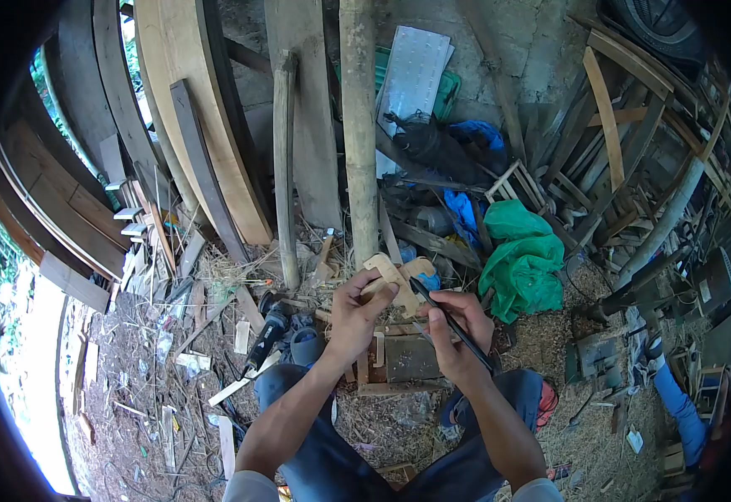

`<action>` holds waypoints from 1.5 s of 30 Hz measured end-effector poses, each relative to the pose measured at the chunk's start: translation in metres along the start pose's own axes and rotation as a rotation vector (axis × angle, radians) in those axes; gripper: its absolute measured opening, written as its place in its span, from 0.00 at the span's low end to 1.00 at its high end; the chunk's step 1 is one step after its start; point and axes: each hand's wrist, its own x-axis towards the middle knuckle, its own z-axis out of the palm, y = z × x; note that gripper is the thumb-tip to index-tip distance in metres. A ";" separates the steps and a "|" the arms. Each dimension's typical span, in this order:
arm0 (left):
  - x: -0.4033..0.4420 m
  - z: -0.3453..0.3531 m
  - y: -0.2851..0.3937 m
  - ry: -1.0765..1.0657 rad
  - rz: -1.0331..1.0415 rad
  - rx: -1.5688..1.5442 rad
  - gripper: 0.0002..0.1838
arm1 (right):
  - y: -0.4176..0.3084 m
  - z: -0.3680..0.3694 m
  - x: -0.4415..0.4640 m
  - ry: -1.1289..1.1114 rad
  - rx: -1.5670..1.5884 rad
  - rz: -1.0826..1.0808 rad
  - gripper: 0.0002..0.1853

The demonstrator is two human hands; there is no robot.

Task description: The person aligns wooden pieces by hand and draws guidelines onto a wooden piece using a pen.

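My left hand (359,311) is closed on a small light-wood cutout (387,269) with curved edges, the thumb lying on its face. In my right hand (461,332) is a slim black stick-like tool (468,341), gripped much like a pen. Its upper tip meets or nearly meets the right part of the cutout; whether they touch I cannot tell. The tool's exact kind does not show. Both hands are held up in front of my knees, above a low wooden block (415,358) on the ground.
A black power tool resembling an angle grinder (270,333) lies left of my knees. Planks (202,109) and a round post (359,125) stand ahead. Green plastic sheeting (523,259) lies to the right, near piled wood scraps (625,142). Shavings and offcuts litter the ground.
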 end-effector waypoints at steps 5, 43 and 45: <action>-0.002 0.003 0.001 -0.038 0.035 0.060 0.11 | 0.000 -0.001 0.003 -0.038 -0.110 -0.016 0.11; -0.001 0.008 -0.007 -0.080 -0.071 -0.262 0.16 | 0.027 0.004 0.000 -0.037 0.007 0.294 0.16; -0.004 0.012 -0.002 -0.095 -0.105 -0.276 0.17 | 0.025 0.008 0.000 0.032 0.166 0.262 0.17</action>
